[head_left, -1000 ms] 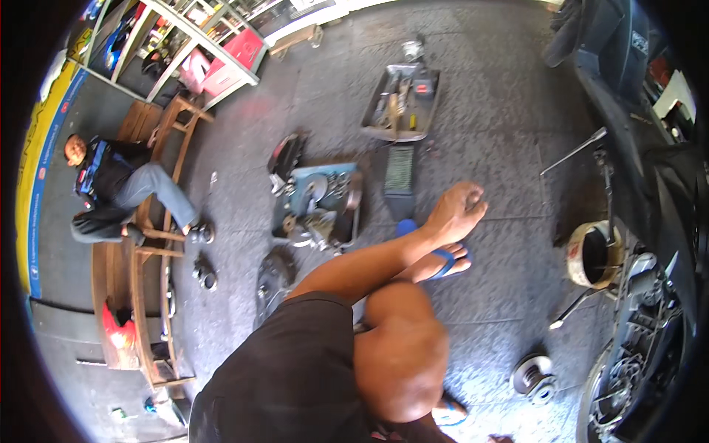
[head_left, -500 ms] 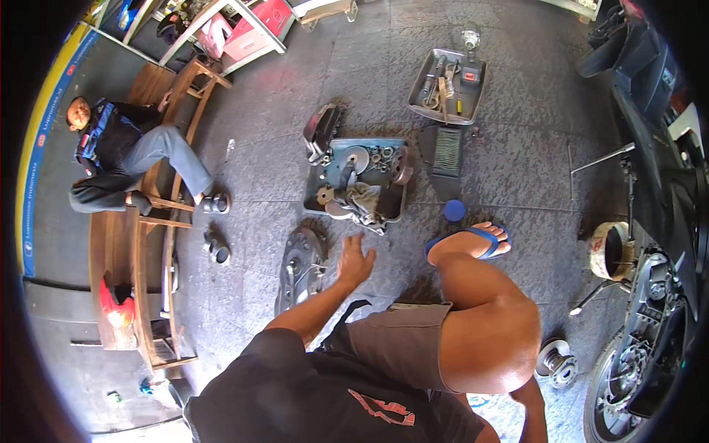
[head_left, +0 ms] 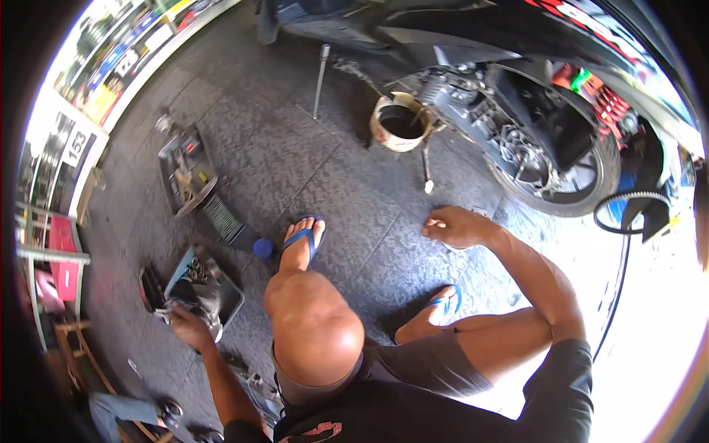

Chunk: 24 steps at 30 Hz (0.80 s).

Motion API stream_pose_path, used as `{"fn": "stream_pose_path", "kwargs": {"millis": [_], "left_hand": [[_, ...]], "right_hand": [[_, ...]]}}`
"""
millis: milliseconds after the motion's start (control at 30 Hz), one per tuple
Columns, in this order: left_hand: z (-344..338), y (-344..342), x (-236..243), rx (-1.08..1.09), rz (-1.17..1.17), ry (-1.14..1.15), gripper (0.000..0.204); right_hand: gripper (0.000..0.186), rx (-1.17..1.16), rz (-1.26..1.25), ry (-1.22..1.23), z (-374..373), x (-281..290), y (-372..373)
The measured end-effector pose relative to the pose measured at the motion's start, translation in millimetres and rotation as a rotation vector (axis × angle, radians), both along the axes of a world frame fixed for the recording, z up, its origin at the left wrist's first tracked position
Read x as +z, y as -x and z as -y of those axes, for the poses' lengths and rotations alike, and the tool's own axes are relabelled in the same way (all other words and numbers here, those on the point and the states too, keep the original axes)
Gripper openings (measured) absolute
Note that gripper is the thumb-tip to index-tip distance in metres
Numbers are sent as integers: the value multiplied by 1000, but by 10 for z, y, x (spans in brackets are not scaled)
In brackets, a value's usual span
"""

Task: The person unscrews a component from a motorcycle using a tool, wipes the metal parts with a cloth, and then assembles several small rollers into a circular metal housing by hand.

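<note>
My left hand (head_left: 190,325) is closed on a crumpled grey rag (head_left: 207,299) at the left, in the blue-grey parts tray (head_left: 233,294); a dark part (head_left: 150,288) lies beside that tray. My right hand (head_left: 456,229) has its fingers curled over a round metal pulley part (head_left: 461,246) on the floor, which it mostly hides. Between my hands are my bare knee and sandalled feet, with a blue round lid (head_left: 262,248) beside the left foot. A dark panel with a ribbed filter (head_left: 220,218) lies above the lid.
A black scooter (head_left: 517,148) stands upper right, near a stained bucket (head_left: 399,111) and a long metal bar (head_left: 320,81). A tool tray (head_left: 177,162) is upper left. A person's leg (head_left: 118,413) shows by a wooden bench at lower left. A black hose runs along the right.
The view has swung toward the scooter. My left hand has moved from open above the floor onto the rag. My right hand has come from beside my knee onto the pulley part.
</note>
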<state>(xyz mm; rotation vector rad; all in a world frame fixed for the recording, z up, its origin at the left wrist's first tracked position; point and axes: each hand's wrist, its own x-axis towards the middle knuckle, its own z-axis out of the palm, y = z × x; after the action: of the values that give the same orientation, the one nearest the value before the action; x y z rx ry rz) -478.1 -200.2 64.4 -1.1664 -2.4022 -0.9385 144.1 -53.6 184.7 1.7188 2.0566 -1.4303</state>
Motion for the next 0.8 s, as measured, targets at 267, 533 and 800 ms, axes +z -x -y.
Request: {"fn": "stream_pose_path", "kwargs": {"millis": [267, 533, 800], "left_hand": [[-1063, -2418, 2424, -792, 560, -193, 26], [-966, -3831, 2757, -1233, 605, -74, 14], [-817, -4121, 2953, -1105, 410, 64, 27]], "right_hand": [[89, -289, -910, 458, -85, 498, 1372], [29, -773, -1989, 326, 159, 947, 1494], [32, -467, -942, -292, 351, 1577, 891]]}}
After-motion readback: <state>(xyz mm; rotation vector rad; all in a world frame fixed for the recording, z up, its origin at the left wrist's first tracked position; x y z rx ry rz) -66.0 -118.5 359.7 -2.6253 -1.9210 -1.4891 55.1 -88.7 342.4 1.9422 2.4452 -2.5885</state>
